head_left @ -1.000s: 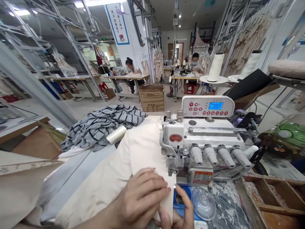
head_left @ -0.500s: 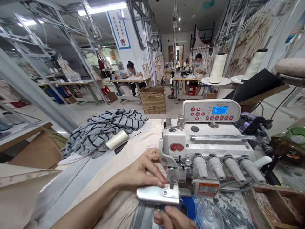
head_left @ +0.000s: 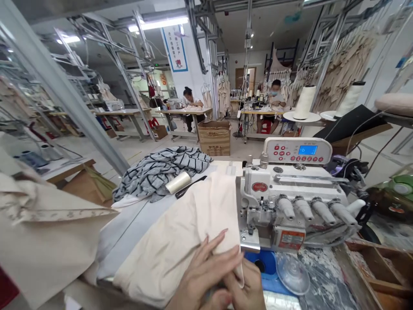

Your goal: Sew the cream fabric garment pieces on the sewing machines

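Note:
My left hand (head_left: 206,275) lies with fingers stretched over the near end of a cream fabric piece (head_left: 190,224) on the sewing table. Just below it, my right hand (head_left: 247,286) pinches the fabric's near edge from underneath, next to the machine's bed. The white overlock sewing machine (head_left: 290,202) stands right of the fabric, its needle area a little beyond my fingertips. The fabric runs away from me along the machine's left side.
A grey striped garment (head_left: 161,170) and a pale roll (head_left: 178,182) lie at the table's far left. Thread cones (head_left: 305,102) stand behind the machine. A wooden tray (head_left: 380,271) sits at the right. A cardboard box (head_left: 214,137) and two seated people are farther back.
The cream fabric now covers the metal plate that showed half a second ago. My left hand came back from the presser foot toward me and flattened on the fabric; the view shifted right.

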A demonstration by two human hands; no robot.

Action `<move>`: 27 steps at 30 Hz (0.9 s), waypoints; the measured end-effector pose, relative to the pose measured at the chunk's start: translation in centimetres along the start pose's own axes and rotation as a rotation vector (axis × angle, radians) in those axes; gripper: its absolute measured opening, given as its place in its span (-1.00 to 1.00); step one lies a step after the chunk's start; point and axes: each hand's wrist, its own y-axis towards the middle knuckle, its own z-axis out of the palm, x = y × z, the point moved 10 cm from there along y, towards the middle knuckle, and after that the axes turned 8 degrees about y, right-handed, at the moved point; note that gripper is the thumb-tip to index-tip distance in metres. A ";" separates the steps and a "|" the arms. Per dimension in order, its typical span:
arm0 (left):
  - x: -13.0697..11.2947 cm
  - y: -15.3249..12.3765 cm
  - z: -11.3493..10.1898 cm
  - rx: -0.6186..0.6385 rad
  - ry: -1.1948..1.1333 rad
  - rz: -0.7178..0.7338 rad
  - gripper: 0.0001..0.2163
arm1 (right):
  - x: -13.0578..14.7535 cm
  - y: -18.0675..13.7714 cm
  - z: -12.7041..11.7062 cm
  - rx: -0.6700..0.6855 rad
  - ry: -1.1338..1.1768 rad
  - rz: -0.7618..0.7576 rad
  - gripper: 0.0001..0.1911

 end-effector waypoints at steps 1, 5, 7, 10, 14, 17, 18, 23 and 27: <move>-0.6 0.3 -0.4 0.065 -0.003 0.028 -0.60 | 1.2 -0.2 -0.1 -0.001 -0.012 -0.019 -0.71; -4.0 5.6 -0.8 0.440 -0.247 0.310 -0.64 | 6.9 -0.2 -2.2 0.051 -0.060 -0.064 -0.83; -5.2 9.9 -1.9 0.470 -0.328 0.347 -0.72 | 8.4 0.9 -5.5 -0.155 0.017 0.000 -0.92; -6.2 16.8 -4.4 0.322 -0.373 0.187 -0.88 | 7.9 2.1 -7.9 -0.498 0.380 0.069 -0.78; -8.2 21.7 -10.0 0.065 -0.413 0.081 -0.93 | 5.7 3.0 -3.5 -0.339 0.378 0.269 -0.80; -8.4 22.4 -15.4 -0.160 -0.363 0.098 -0.91 | 6.6 1.1 -4.4 -0.316 0.364 0.247 -0.86; -8.0 22.3 -16.9 -0.225 -0.340 0.096 -0.89 | 7.5 0.5 -5.6 -0.333 0.368 0.215 -0.87; -6.2 21.9 -20.4 -0.436 -0.213 0.017 -0.74 | 10.6 -0.1 -8.8 -0.305 0.250 0.212 -0.78; -8.2 22.8 -21.7 -0.468 -0.173 0.181 -0.32 | 8.2 -1.0 -4.5 -0.236 0.030 0.262 -0.78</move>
